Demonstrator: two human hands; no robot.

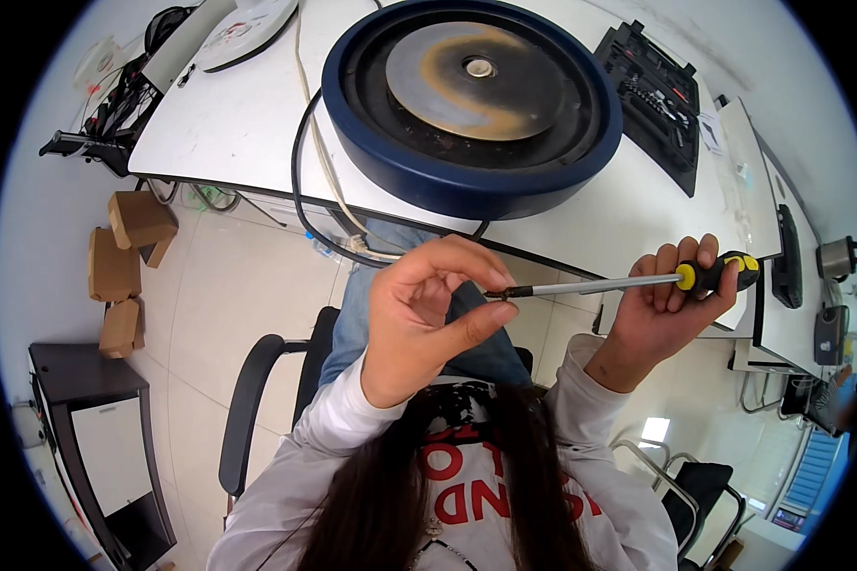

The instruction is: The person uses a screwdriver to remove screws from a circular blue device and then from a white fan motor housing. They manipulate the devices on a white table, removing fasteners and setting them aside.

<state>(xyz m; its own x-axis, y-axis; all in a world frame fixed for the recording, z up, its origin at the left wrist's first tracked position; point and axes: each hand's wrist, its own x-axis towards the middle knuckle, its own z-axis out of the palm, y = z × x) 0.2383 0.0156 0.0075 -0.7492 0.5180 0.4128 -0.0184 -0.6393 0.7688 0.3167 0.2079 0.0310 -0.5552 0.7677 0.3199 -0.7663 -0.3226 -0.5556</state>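
Right hand [671, 305] wrapped tight around the black-and-yellow handle of the screwdriver [628, 281], fingers fully curled, thumb hidden behind. Shaft runs nearly level from the handle toward the left hand [428, 319]. Left hand half open: thumb and forefinger pinched at the shaft tip, other fingers loosely curled above it. Can't tell if there's a small part between the fingertips, too small to see.

Screwdriver sits just in front of the table [248, 114] edge, held in the air over the lap, not touching the table.

On the table, right behind the screwdriver: big round blue machine [471, 100] with a rusty metal disc in the middle. A black cable [300, 181] and a white cable [324, 162] hang off the table edge left of the machine. Black tool case [652, 100], open, on the table to the machine's right. Cardboard boxes [124, 266] on the floor below the table's left end. Black chair [257, 400] under the person, in front of the table.
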